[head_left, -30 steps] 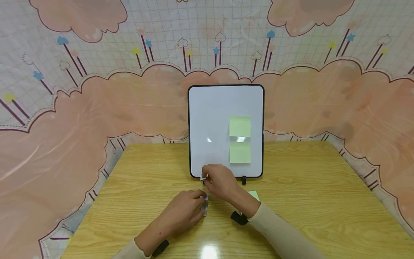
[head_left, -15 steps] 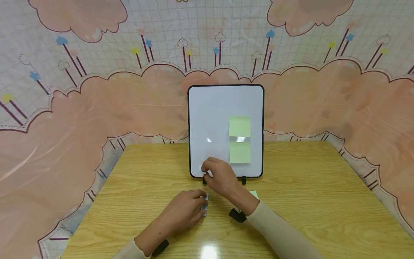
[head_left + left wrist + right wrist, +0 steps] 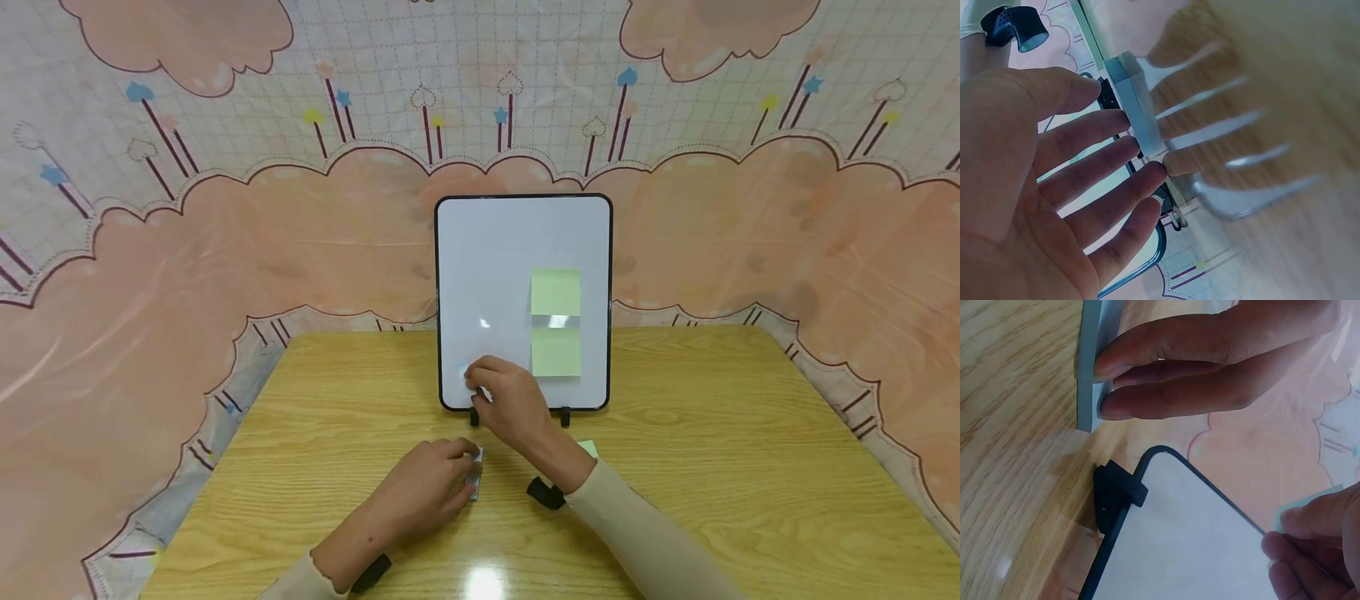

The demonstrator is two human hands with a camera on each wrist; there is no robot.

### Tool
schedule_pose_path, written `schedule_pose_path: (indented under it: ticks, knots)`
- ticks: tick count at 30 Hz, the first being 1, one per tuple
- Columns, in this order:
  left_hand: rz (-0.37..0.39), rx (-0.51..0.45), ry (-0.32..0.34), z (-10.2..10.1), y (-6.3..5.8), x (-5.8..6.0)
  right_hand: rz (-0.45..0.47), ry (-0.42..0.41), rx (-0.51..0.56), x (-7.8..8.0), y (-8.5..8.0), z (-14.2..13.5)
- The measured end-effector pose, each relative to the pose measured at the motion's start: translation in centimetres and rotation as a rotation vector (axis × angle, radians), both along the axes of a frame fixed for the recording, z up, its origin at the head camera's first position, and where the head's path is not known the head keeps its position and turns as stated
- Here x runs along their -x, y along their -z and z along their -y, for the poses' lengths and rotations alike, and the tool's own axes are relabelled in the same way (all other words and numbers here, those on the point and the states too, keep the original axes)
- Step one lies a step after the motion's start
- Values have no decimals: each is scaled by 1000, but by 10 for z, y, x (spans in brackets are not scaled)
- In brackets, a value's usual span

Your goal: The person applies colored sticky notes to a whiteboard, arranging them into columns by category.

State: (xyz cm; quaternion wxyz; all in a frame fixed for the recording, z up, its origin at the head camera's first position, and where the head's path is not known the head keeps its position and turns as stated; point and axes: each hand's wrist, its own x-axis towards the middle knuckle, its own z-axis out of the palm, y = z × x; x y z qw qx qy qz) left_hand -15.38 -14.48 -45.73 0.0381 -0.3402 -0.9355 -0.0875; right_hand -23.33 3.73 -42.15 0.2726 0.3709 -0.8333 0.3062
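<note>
My right hand (image 3: 513, 402) pinches a pale blue sticky note (image 3: 1310, 505) between thumb and fingers, in front of the lower left part of the white board (image 3: 487, 267). Most of that note is hidden behind the fingers. On the table, my left hand (image 3: 427, 487) touches a thick pale blue sticky note pad (image 3: 1135, 103) with its fingertips. In the left wrist view its fingers are stretched out along the pad's side. Two light green sticky notes, an upper note (image 3: 556, 292) and a lower note (image 3: 556, 352), are stuck on the board's right half.
The board stands upright in small black feet (image 3: 566, 417) at the back of the wooden table (image 3: 712, 433). Partly behind my right forearm lies light green paper (image 3: 589, 448). A patterned curtain (image 3: 337, 242) hangs behind the table.
My right hand has risen from the board's bottom edge up along its lower left part, carrying the pinched sticky note. The left hand has stayed on the pad.
</note>
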Motion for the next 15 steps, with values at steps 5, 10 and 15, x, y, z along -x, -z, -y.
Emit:
schedule_pose_path:
  ticks: [5, 10, 15]
  knots:
    - [-4, -11, 7, 1, 1, 1, -16, 16, 28, 1, -1, 2]
    - [-10, -17, 13, 2, 2, 1, -32, 33, 56, 4, 0, 4]
    - [-1, -19, 14, 2, 1, 2, -52, 59, 83, 7, -1, 6]
